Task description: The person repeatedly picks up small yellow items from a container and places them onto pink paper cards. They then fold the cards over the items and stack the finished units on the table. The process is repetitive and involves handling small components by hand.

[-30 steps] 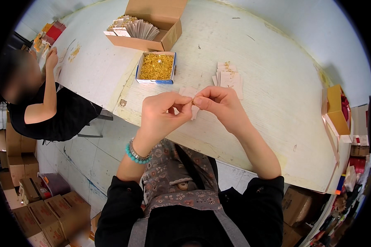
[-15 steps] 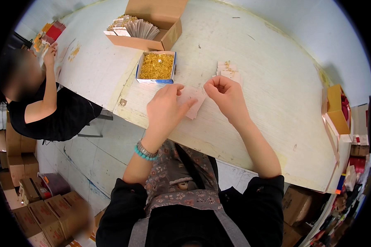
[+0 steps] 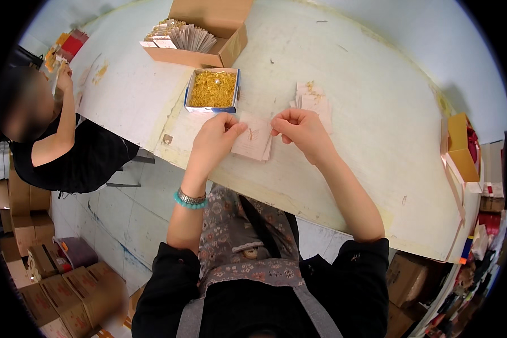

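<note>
A small stack of pale pink cards [image 3: 254,145] lies near the table's front edge, between my two hands. The top card bears a small gold mark or tie. At the stack's left edge, my left hand [image 3: 215,139] is closed, with thumb and forefinger on the top card. Just off the right edge of the cards, my right hand [image 3: 303,130] is closed in a pinch. Whatever it holds is too small to make out. Beyond my left hand stands a blue-and-white open box [image 3: 188,107] full of gold ties [image 3: 213,90].
Behind my right hand lies a pile of pink cards [image 3: 312,101] with gold ties. A brown cardboard box [image 3: 186,58] at the back holds rows of cards. A co-worker [image 3: 56,129] sits at the left. On the right stands an open yellow-brown box [image 3: 459,149].
My left hand has drawn back left and closed from spread fingers onto the card's edge. My right hand has come slightly left and down, still pinched. The cards have shifted a little left.
</note>
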Tool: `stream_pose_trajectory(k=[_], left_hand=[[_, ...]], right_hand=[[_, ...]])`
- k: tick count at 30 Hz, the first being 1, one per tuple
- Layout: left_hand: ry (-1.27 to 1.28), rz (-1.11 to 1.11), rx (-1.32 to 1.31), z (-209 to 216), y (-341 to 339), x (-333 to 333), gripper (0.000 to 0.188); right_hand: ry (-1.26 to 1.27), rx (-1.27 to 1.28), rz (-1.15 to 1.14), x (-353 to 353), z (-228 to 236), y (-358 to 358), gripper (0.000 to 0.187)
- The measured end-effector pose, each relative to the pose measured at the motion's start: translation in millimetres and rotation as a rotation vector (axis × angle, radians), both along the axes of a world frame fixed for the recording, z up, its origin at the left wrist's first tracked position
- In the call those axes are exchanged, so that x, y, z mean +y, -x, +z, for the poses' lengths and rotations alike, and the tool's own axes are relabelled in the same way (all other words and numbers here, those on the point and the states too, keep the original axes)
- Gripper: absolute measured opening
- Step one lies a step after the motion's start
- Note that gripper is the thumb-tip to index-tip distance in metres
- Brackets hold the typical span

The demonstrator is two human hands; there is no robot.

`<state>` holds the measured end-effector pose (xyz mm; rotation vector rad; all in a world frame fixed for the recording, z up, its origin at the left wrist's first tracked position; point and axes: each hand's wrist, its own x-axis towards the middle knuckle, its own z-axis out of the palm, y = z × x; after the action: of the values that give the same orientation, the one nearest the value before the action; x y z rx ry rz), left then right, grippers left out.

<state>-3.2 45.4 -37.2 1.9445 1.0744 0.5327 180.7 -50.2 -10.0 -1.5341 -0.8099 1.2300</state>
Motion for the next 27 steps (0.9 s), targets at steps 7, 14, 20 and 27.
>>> stream_pose_trajectory(k=[7, 14, 20, 27], left_hand=[[-0.058, 0.013, 0.122, 14, 0, -1, 0.022], [-0.449, 0.095, 0.041, 39, -1, -41, 0.015], [-0.665, 0.030, -0.034, 39, -1, -48, 0.009], [-0.791, -0.040, -0.016, 42, -3, -48, 0.008]], right_hand=[[-0.024, -0.096, 0.019, 0, -10, -2, 0.018], [-0.141, -0.262, 0.016, -6, 1, 3, 0.016], [-0.187, -0.247, -0.018, -9, 3, 4, 0.021], [-0.077, -0.224, 0.026, -9, 11, 1, 0.015]])
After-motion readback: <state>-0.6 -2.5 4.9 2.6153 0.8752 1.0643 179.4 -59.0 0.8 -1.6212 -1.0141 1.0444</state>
